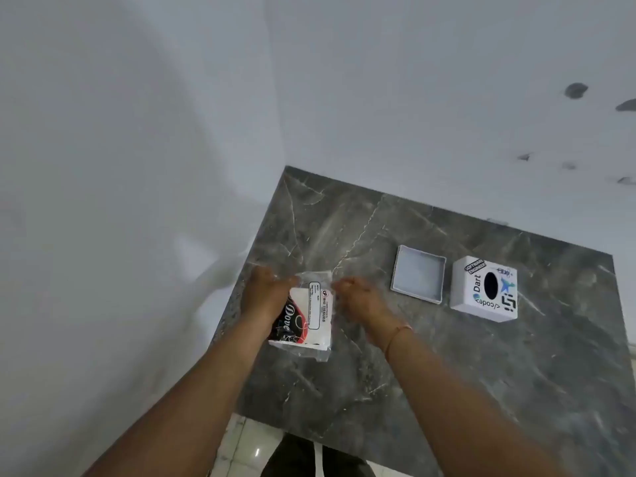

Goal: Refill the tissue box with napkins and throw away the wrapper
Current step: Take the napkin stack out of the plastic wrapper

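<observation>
A pack of napkins [309, 321] in a clear plastic wrapper with red, black and white print lies near the left edge of the dark marble table [447, 390]. My left hand [265, 290] grips the wrapper's far left corner. My right hand [358, 297] pinches the wrapper's far right edge. The white tissue box [483, 287], covered in stickers and with an oval hole on top, stands at the right. Its shallow white base tray [418, 274] lies open just left of the box.
White walls meet in a corner behind the table's far left. The table's left and front edges drop to a pale tiled floor [241, 442]. Dark marks dot the wall at the upper right.
</observation>
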